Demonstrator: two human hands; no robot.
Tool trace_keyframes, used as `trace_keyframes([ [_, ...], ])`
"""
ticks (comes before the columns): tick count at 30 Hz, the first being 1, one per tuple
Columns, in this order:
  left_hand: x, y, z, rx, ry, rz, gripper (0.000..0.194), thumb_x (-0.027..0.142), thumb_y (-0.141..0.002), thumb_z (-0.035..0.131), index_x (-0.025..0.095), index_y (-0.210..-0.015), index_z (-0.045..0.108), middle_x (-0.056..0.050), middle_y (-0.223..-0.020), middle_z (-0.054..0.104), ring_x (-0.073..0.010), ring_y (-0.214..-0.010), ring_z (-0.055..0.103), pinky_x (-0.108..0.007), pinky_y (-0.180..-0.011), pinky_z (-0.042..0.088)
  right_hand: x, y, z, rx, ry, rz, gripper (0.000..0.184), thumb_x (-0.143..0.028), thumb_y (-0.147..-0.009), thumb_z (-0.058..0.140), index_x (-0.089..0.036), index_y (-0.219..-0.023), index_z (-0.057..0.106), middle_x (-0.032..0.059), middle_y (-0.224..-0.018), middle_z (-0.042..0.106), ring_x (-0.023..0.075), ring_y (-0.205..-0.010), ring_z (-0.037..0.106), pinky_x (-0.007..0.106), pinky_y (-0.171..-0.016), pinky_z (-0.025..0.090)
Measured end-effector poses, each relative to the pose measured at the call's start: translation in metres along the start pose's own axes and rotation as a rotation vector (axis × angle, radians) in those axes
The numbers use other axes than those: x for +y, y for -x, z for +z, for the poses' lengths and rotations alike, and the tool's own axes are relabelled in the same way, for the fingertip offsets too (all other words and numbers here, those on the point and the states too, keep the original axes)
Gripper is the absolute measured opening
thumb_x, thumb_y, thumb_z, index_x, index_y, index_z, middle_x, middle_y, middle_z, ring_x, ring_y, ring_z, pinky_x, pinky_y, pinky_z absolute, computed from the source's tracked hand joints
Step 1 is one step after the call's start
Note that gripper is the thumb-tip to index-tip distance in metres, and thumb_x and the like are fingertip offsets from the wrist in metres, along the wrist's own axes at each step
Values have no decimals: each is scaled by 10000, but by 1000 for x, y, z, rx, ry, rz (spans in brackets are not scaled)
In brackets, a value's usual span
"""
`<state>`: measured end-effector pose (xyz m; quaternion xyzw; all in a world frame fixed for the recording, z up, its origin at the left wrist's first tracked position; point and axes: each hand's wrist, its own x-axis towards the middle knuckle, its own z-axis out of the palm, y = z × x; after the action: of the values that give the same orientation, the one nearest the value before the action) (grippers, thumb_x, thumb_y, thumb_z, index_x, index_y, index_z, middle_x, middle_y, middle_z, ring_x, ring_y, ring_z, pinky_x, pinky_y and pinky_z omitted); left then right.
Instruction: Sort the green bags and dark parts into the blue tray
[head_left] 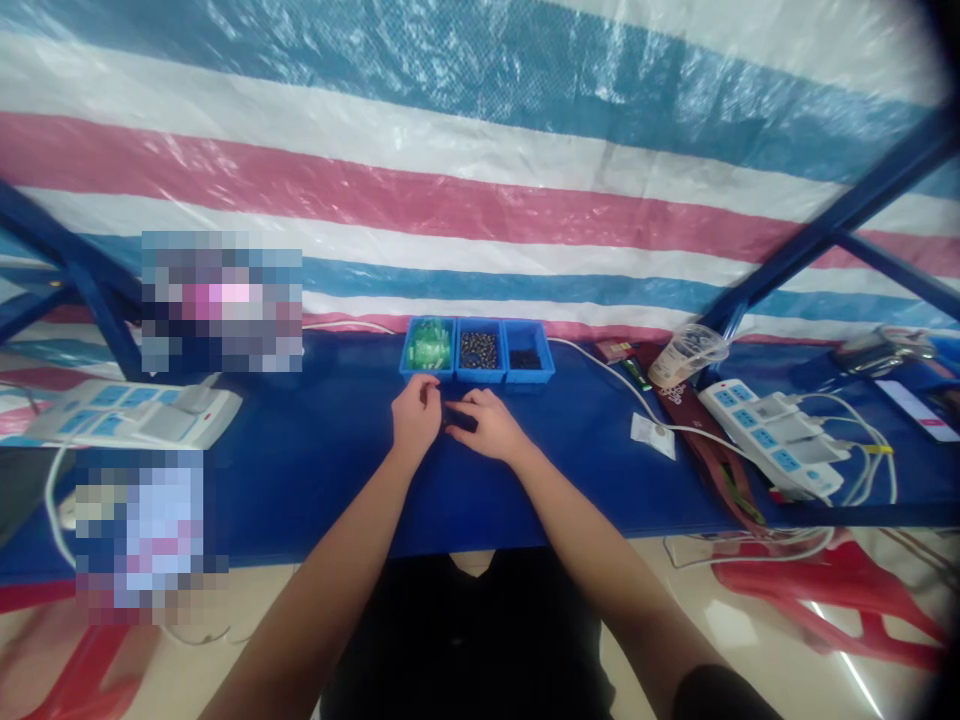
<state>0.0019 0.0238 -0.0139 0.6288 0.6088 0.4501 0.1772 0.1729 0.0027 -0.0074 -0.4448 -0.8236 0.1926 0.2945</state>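
My left hand [417, 418] is just in front of the blue bins, its fingers curled in toward the thumb; what they hold, if anything, is too small to make out. Facing it, my right hand [491, 424] has thumb and index finger closing around a small dark piece [452, 416] that lies between the two hands. Beyond them three blue bins stand side by side. The left bin [406, 372] has green and clear pieces [430, 346], the middle bin [480, 377] small metallic parts [480, 349], and the right bin [529, 377] small black parts [525, 360].
Power strips lie left [217, 425] and right [776, 440] with white cables. Near the right strip are a plastic cup [686, 357], a small white packet [652, 436] and a brown strap-like item [701, 440]. A phone [919, 408] lies far right. Blue frame bars [795, 230] flank the table.
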Motion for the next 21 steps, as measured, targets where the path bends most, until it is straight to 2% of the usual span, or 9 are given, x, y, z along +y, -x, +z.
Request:
trace_keyframes([
  [2, -1, 0, 0, -6, 7, -13, 196, 237, -893, 442, 217, -955, 627, 13, -726, 640, -138, -645, 603, -260, -681, 466, -2, -2, 5, -23, 72, -7, 409, -442, -854, 667, -236, -1207, 689, 74, -978, 604, 209, -883, 500, 371, -849, 429],
  [4, -1, 0, 0, -30, 15, -9, 202, 252, -898, 439, 221, -956, 630, 16, -703, 632, -135, -620, 593, -258, -669, 465, -1, -3, 9, -21, 87, 1, 320, -437, -869, 654, -247, -1115, 731, 67, -950, 594, 202, -861, 489, 364, -843, 414],
  [8, 1, 1, -1, -74, 17, 36, 219, 284, -905, 443, 216, -966, 643, 16, -683, 631, -131, -590, 584, -251, -637, 457, 1, -2, 12, -27, 27, -10, 141, -310, -887, 643, -231, -931, 750, 50, -914, 620, 190, -843, 501, 350, -842, 416],
  [12, 4, 2, -2, -98, -2, 48, 208, 285, -895, 467, 222, -965, 653, 23, -665, 631, -123, -554, 565, -248, -608, 444, 0, 1, 6, 0, -49, -3, 107, -213, -890, 604, -198, -883, 710, 59, -917, 658, 192, -860, 540, 352, -851, 435],
  [16, 7, 3, -2, -194, 9, 98, 212, 308, -897, 490, 221, -971, 669, 13, -736, 681, -118, -571, 573, -248, -622, 463, 1, 1, 0, 161, -314, 175, 132, -269, -906, 561, -200, -927, 671, 40, -857, 691, 168, -774, 609, 312, -761, 484],
  [19, 9, 4, -2, -285, 9, 172, 227, 326, -897, 508, 217, -961, 697, -11, -840, 722, -131, -650, 616, -255, -666, 493, 5, -1, -1, 314, -590, 342, 199, -383, -871, 597, -193, -911, 641, 33, -821, 694, 147, -685, 621, 285, -674, 505],
  [21, 10, 5, -1, -338, 34, 209, 248, 330, -897, 520, 223, -1019, 709, -27, -940, 736, -143, -734, 651, -263, -716, 516, 8, -3, -1, 369, -758, 406, 253, -433, -835, 628, -186, -887, 617, 33, -806, 686, 132, -633, 603, 274, -629, 509],
])
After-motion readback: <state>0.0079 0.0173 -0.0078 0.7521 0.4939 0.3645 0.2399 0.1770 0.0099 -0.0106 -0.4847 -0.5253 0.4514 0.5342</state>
